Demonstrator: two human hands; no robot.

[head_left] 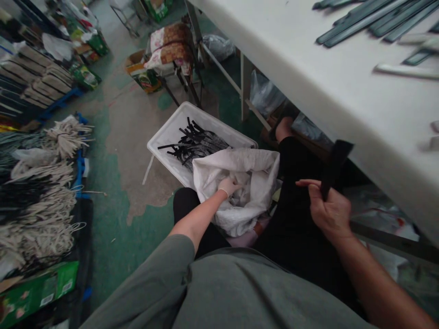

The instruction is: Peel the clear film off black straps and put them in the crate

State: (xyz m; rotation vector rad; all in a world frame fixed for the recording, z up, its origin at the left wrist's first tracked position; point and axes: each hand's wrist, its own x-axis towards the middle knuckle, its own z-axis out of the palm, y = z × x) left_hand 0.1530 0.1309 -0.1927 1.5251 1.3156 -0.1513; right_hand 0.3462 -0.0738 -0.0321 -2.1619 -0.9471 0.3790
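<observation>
I sit beside a white table and look down at my lap. My left hand [229,186], in a white glove, reaches into an open white sack [254,170] between my knees; its fingers are curled among the sack's folds, and what they hold is hidden. My right hand [327,208] is closed on a bundle of flat black strips [335,163] that points up toward the table's edge. Behind the sack stands a white plastic tub [171,130] with several loose black strips [195,141] in it.
The white table [325,87] at the right carries several long dark strips [366,20]. On the left lie piles of cream and black cords [44,201] and green boxes [34,292]. A cushioned stool [169,48] and cartons stand on the green floor beyond.
</observation>
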